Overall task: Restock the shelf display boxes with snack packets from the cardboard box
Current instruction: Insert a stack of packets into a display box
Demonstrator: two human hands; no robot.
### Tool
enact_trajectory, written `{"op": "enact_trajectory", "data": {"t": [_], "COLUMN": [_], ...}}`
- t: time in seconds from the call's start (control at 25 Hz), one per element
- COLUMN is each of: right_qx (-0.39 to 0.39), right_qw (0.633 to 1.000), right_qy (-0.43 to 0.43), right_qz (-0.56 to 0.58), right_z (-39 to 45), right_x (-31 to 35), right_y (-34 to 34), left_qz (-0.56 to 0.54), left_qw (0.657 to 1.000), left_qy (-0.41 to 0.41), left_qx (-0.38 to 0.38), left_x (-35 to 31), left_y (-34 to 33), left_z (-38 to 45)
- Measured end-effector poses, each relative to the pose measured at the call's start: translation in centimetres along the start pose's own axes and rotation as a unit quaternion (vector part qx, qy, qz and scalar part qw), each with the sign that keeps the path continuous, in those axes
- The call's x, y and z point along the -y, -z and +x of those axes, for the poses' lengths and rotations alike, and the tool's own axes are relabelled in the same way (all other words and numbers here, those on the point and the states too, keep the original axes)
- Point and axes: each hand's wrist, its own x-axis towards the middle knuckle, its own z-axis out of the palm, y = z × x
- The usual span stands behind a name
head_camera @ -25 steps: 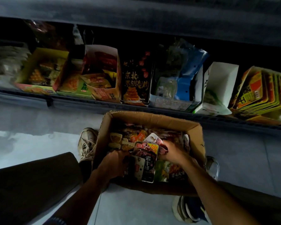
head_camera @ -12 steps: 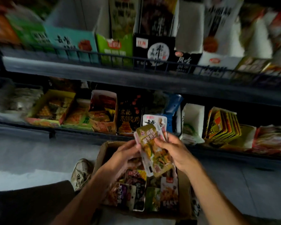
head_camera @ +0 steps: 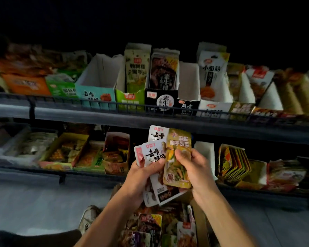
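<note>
Dim aisle, grey tiled floor [head_camera: 34,202], dark metal shelving [head_camera: 96,120]

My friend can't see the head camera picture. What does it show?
Two hands fan out snack packets: the left hand holds white packets, the right hand pinches a yellow packet. Behind are shelves of display boxes; below, a cardboard box of snacks.

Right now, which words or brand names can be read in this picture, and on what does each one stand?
"QQY" and "去骨": white packets gripped by the left hand.
"魔芋贡菜": gold packet pinched by the right hand.
"小面筋": white packet on the upper shelf.
"去骨": teal display box.
Other print is too blurred.
</note>
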Motion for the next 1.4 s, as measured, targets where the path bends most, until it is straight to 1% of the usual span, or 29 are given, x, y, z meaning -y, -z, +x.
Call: {"op": "enact_trajectory", "data": {"t": [0.08, 0.16, 0.24, 0.28, 0.36, 0.44, 0.56, 0.64, 0.72, 0.76, 0.84, 0.88, 0.96, 1.12, 1.16, 1.24, 1.32, 1.4], "right_qx": [-0.018, -0.009, -0.026, -0.041, -0.040, -0.053, -0.112, -0.152, -0.216, -0.245, -0.291, -0.296, -0.288, -0.295, -0.277, -0.202, -0.131, -0.087], "right_qw": [0.999, 0.996, 0.995, 0.995, 0.996, 0.993, 0.981, 0.975, 0.960, 0.950, 0.923, 0.914, 0.906, 0.914, 0.922, 0.944, 0.959, 0.961], "right_qy": [0.014, 0.034, 0.049, 0.045, 0.038, 0.054, 0.089, 0.134, 0.164, 0.177, 0.204, 0.216, 0.233, 0.255, 0.258, 0.257, 0.243, 0.243], "right_qz": [-0.044, -0.080, -0.086, -0.077, -0.064, -0.086, -0.134, -0.094, -0.067, -0.079, -0.144, -0.176, -0.204, -0.115, -0.084, -0.041, -0.065, -0.097], "right_z": [0.1, 0.3, 0.9, 1.1, 1.5, 1.8, 3.4, 5.5, 8.3, 9.9, 13.0, 14.3, 16.7, 19.0, 19.1, 18.9, 18.8, 18.9], "right_x": [2.4, 5.3, 8.1, 9.6, 12.1, 13.8, 16.7, 20.1, 23.5, 24.8, 25.9, 25.9, 25.4, 24.2, 23.7, 22.8, 21.6, 20.9], "right_y": [1.1, 2.9, 5.5, 7.1, 10.8, 14.8, 21.0, 25.6, 29.7, 31.3, 33.4, 33.6, 33.4, 31.8, 31.3, 29.8, 27.5, 24.5], "left_qz": [0.016, 0.025, 0.029, 0.032, 0.033, 0.029, 0.026, 0.032, 0.044, 0.052, 0.067, 0.070, 0.078, 0.090, 0.089, 0.083, 0.069, 0.066], "left_qw": [1.000, 0.999, 0.998, 0.998, 0.997, 0.996, 0.995, 0.994, 0.993, 0.993, 0.991, 0.991, 0.990, 0.988, 0.989, 0.988, 0.987, 0.986], "left_qy": [-0.007, -0.031, -0.052, -0.059, -0.069, -0.074, -0.075, -0.080, -0.084, -0.084, -0.087, -0.092, -0.098, -0.116, -0.116, -0.127, -0.144, -0.153], "left_qx": [-0.002, -0.010, -0.012, -0.004, 0.025, 0.049, 0.061, 0.064, 0.065, 0.067, 0.073, 0.074, 0.066, 0.039, 0.027, 0.006, -0.007, -0.025], "left_x": [-1.1, -1.9, -2.8, -3.2, -3.8, -4.1, -4.0, -4.3, -4.8, -5.1, -5.5, -5.6, -5.7, -5.6, -5.7, -6.0, -6.4, -6.6], "left_y": [-1.6, -3.7, -6.3, -7.9, -11.3, -14.7, -18.5, -20.7, -22.6, -23.4, -25.0, -25.7, -26.8, -26.3, -25.8, -24.5, -23.4, -22.3], "left_z": [0.0, 0.7, 1.7, 2.3, 3.8, 5.5, 7.9, 9.9, 11.8, 12.7, 14.2, 14.8, 15.7, 16.7, 16.6, 16.1, 15.3, 14.4]}}
